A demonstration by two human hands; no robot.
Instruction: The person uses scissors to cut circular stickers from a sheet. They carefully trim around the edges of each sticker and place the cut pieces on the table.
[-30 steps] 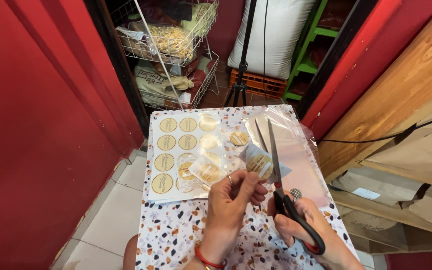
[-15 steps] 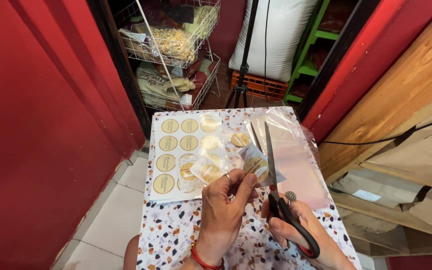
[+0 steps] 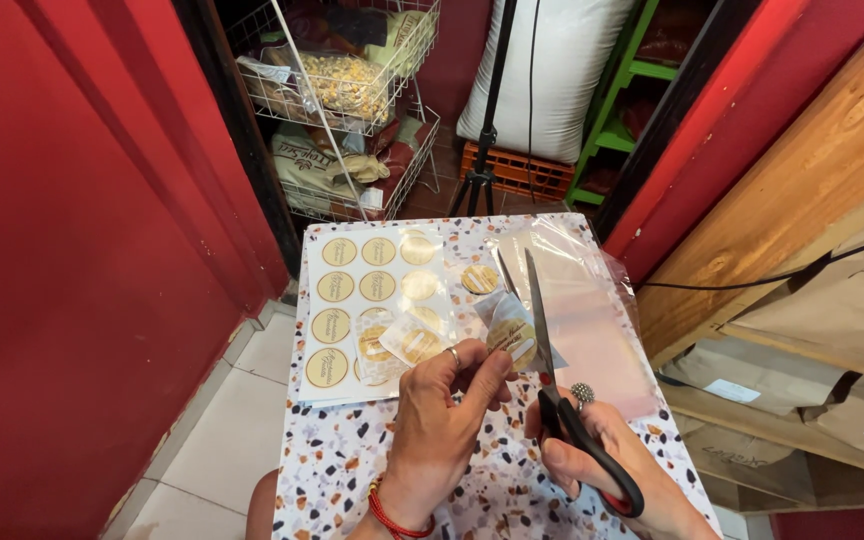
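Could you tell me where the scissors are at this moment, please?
In the head view, the scissors are in the right hand, right of centre over the speckled table, blades open around the round gold sticker pinched by the left hand.

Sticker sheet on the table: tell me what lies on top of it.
On the sticker sheet lie loose cut-out squares, each with a round gold sticker. The left hand covers the sheet's near right corner, so anything lying there is hidden.

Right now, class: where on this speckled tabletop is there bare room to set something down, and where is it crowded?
Bare terrazzo tabletop lies near the front-left corner, below the sticker sheet, beside the left hand. The far half is crowded: sheet, cut stickers, clear plastic bags and scissors in the right hand.
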